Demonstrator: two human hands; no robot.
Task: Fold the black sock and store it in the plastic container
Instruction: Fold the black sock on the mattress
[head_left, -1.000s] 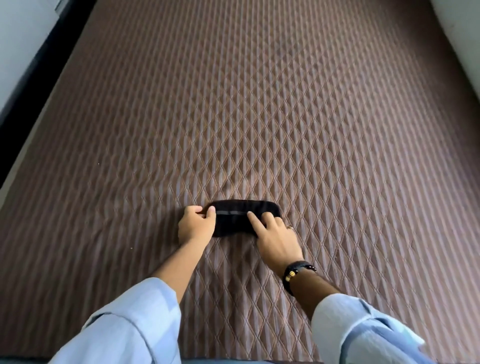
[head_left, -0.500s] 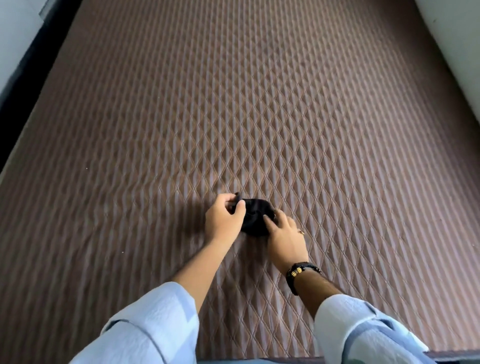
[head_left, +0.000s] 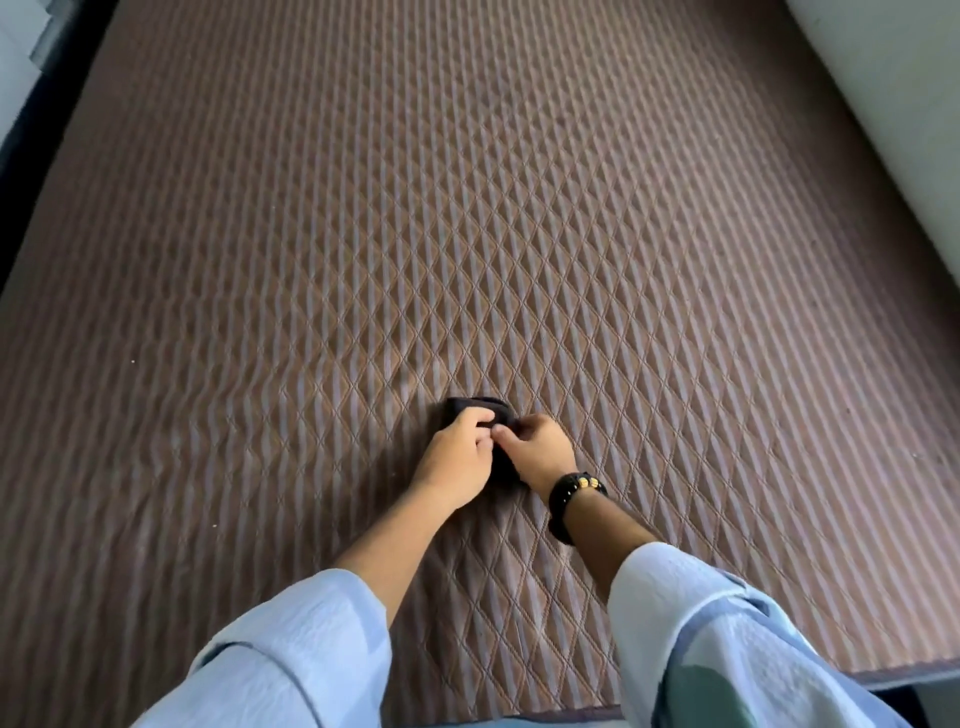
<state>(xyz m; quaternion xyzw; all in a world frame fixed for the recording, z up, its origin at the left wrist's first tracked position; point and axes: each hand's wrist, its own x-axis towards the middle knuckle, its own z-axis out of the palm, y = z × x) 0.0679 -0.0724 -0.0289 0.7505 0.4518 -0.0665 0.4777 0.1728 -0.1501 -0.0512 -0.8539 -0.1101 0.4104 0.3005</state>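
Note:
The black sock (head_left: 480, 405) lies folded into a small bundle on the brown quilted mattress (head_left: 467, 234), mostly hidden under my two hands. My left hand (head_left: 457, 457) covers its left side with fingers curled onto the fabric. My right hand (head_left: 540, 449) pinches the sock's right part between thumb and fingers, touching my left fingertips. Only the sock's far edge and a dark strip between my hands show. No plastic container is in view.
The mattress fills the view, with a dark gap and a light wall along the left edge (head_left: 21, 119) and a white wall on the right (head_left: 893, 93). A black bead bracelet (head_left: 574, 493) sits on my right wrist. The mattress's near edge runs at bottom right.
The sock went from a flat long strip to a small folded bundle. My left hand carried its left end rightward, and both hands now meet over it.

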